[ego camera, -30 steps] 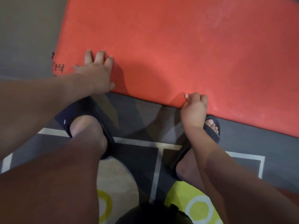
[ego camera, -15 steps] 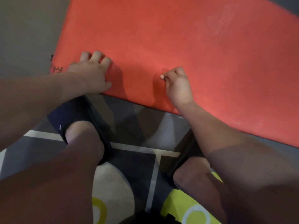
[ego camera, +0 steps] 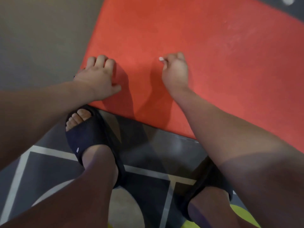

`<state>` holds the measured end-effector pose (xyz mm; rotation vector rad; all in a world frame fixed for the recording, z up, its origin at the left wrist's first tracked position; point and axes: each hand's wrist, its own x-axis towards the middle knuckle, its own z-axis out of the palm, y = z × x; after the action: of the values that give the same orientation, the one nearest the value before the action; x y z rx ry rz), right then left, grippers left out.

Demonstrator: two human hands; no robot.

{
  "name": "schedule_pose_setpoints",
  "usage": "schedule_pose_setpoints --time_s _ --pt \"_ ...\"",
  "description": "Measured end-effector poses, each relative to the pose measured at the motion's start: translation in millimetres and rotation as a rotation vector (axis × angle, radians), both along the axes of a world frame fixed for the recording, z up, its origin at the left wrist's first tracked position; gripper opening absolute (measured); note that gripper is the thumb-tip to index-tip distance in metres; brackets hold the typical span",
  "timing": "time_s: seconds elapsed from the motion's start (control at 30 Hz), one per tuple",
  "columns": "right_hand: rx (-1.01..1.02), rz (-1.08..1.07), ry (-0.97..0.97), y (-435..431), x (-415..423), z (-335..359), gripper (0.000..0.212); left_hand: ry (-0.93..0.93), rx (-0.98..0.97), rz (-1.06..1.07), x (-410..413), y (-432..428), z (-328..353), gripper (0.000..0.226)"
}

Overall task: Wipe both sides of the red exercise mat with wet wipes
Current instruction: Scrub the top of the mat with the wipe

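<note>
The red exercise mat (ego camera: 213, 63) lies flat on the floor and fills the upper right of the view. My left hand (ego camera: 98, 78) presses down on it near its left corner, fingers bent and holding nothing. My right hand (ego camera: 176, 71) rests on the mat to the right of it, closed in a fist. A small white bit of wet wipe (ego camera: 161, 59) sticks out at its fingertips; the rest of the wipe is hidden inside the fist.
My feet in dark slide sandals (ego camera: 92, 137) (ego camera: 205, 186) stand just short of the mat's near edge, on a patterned grey, white and yellow floor covering (ego camera: 49, 162). Plain grey-brown floor (ego camera: 41, 38) lies left of the mat.
My right hand has moved from the mat's near edge up and left onto its surface, still closed. My left hand has stayed near the corner, its fingers now more bent.
</note>
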<state>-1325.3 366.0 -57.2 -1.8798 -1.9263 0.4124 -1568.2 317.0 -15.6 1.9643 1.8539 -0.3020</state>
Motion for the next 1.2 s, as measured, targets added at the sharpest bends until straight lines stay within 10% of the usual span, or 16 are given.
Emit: schedule_pose_setpoints --time_s 0.2,0.43,0.73,1.07,1.2 --pt "-0.032 0.758 0.015 -12 -17 7 0.034 -0.073 -0.007 0.01 -8 15 -3 0.086" --pt "0.012 0.053 -0.137 77 8 -4 0.026 0.003 0.008 -0.062 -15 31 1 0.074" --pt "-0.086 0.859 -0.017 13 0 12 0.028 -0.044 0.141 -0.077 -5 58 -4 0.049" --pt "0.037 0.095 -0.161 163 29 -5 0.026 -0.122 0.171 -0.111 3 92 -12 0.066" --pt "0.055 0.238 -0.11 125 9 -1 0.027 -0.149 0.203 -0.087 3 108 -16 0.069"
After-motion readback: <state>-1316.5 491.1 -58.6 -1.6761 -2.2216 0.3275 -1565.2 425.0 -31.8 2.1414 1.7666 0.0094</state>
